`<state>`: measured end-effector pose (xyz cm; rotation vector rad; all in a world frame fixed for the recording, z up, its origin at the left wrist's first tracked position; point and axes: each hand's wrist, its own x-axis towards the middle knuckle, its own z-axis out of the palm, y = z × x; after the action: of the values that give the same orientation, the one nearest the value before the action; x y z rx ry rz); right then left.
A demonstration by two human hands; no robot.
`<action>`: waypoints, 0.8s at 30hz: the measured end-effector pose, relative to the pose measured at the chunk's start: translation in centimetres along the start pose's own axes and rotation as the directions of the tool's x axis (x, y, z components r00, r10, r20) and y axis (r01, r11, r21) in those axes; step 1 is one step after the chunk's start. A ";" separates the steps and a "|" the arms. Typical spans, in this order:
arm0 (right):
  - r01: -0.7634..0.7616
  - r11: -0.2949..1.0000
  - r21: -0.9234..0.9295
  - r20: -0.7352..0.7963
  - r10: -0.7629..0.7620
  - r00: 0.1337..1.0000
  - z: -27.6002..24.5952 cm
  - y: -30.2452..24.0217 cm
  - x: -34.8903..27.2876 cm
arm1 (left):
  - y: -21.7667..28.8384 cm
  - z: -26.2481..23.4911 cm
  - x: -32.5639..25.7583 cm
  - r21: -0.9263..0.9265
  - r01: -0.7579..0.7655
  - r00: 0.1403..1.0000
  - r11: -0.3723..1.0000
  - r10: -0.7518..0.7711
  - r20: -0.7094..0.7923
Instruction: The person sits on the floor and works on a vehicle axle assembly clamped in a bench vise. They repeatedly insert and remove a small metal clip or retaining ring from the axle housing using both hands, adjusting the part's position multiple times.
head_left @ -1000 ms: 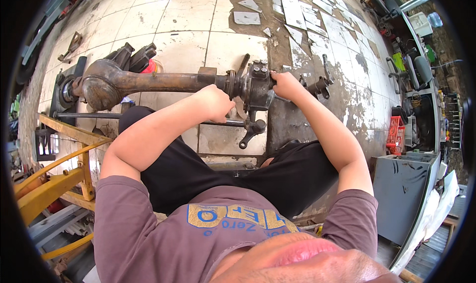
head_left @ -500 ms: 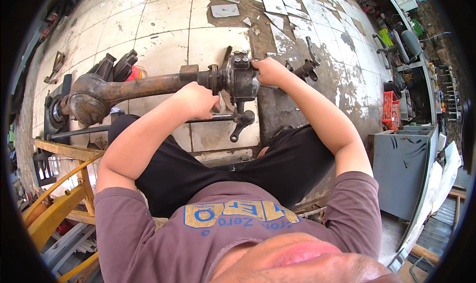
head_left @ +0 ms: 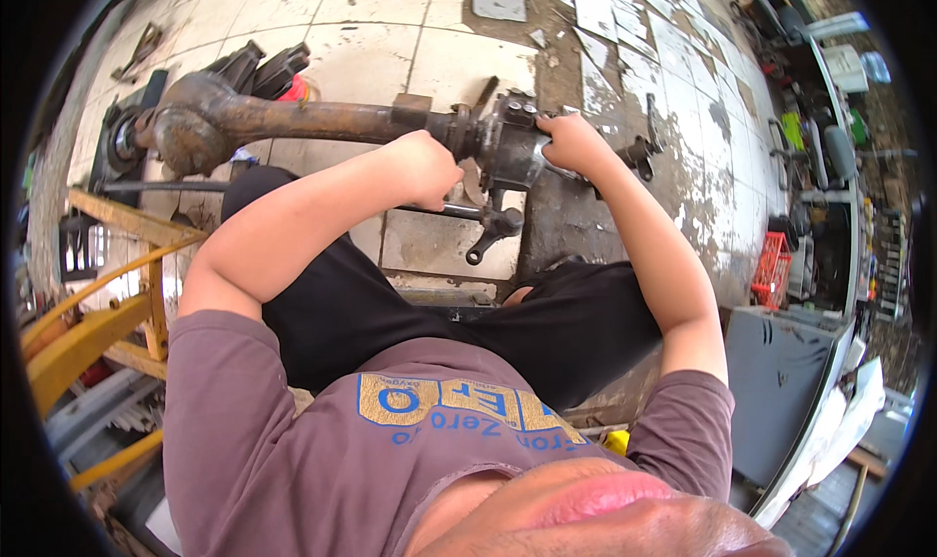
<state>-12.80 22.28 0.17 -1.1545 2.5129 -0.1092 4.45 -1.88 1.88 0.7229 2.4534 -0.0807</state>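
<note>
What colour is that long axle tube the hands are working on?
Rusty brown, darkened with grime; the head view shows the axle tube best, running left from the left hand.

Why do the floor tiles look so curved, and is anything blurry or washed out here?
Head view: the fisheye lens bends the floor tiles toward a black rim; daylight bleaches the far tiles; the rusty axle and both hands, left and right, look sharp; the nearest part, at the bottom edge, is blurred.

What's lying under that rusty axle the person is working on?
Under the rusty axle lies a dirty tiled floor and a thin rod running alongside. The left hand and right hand cover the joint, and the black trousers hide the floor nearer the person.
</note>
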 end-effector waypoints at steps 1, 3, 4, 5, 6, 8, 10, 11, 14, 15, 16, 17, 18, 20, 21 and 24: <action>-0.012 1.000 -0.017 0.060 0.013 0.998 -1.2 -0.8 -0.8 | 0.5 -0.3 0.3 0.004 -0.017 1.000 1.000 0.017 -0.018; -0.002 1.000 0.023 -0.050 0.003 0.999 0.0 0.3 -0.6 | 0.7 -0.7 0.2 -0.013 0.009 1.000 1.000 -0.009 -0.017; 0.043 0.999 0.027 -0.147 -0.039 0.988 0.8 0.3 -0.3 | 0.4 -0.7 0.2 -0.011 0.008 0.999 1.000 -0.008 -0.036; 0.086 0.996 0.028 -0.243 -0.077 0.967 1.4 0.5 -0.2 | 0.2 -0.7 0.2 -0.008 0.005 0.999 1.000 -0.005 -0.054; -0.012 1.000 -0.017 -0.091 0.010 0.996 1.3 1.3 -0.3 | 0.4 -0.5 0.1 -0.028 0.004 0.998 1.000 -0.006 -0.060; -0.034 0.999 -0.014 0.012 0.034 0.999 -0.8 -0.4 -0.5 | 0.5 -1.1 -0.1 -0.012 0.011 1.000 1.000 -0.011 -0.007; -0.016 1.000 0.016 -0.048 0.016 0.999 -0.5 -0.2 -0.9 | 0.5 -1.1 0.0 -0.011 0.008 1.000 1.000 -0.008 0.000; -0.033 0.999 0.009 -0.033 0.033 0.999 -0.2 0.2 -0.8 | 0.3 -0.9 0.0 -0.017 0.005 1.000 1.000 -0.005 -0.016; -0.009 1.000 -0.028 0.045 0.010 0.999 -0.7 0.1 0.1 | 0.4 -1.1 0.0 -0.019 0.036 0.999 0.999 -0.036 0.036; -0.013 1.000 -0.005 0.010 0.013 1.000 -0.5 0.1 -0.1 | 0.4 -1.2 -0.1 -0.016 0.055 0.996 0.998 -0.053 0.070; -0.012 1.000 0.011 -0.021 0.013 1.000 -0.5 0.5 -0.5 | 0.2 -1.3 0.0 -0.016 0.062 0.996 0.998 -0.061 0.058; -0.024 0.999 0.029 -0.049 0.025 0.998 -0.1 1.0 -1.2 | 0.2 -1.4 0.3 -0.014 0.057 0.997 0.998 -0.056 0.046; 0.021 0.999 0.029 -0.165 -0.016 0.986 1.3 2.3 -0.7 | 0.3 -1.4 0.6 -0.012 0.051 0.998 0.999 -0.051 0.034; -0.007 0.999 -0.048 -0.014 0.006 1.000 0.2 1.4 0.1 | 0.0 -1.2 0.0 -0.024 0.025 0.999 0.999 -0.024 0.024; -0.014 0.996 -0.088 0.062 0.020 0.998 -0.6 1.0 0.4 | -0.3 -1.2 -0.4 -0.032 0.013 1.000 0.999 -0.012 0.018; -0.084 0.989 0.121 0.074 0.076 0.994 -5.5 -2.8 -2.3 | -0.6 -3.5 -0.2 -0.067 0.016 0.993 0.998 -0.023 -0.114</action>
<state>-11.41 21.69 6.55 -0.9902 2.4502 -0.1980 2.51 -1.71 4.79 0.6922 2.5594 0.0354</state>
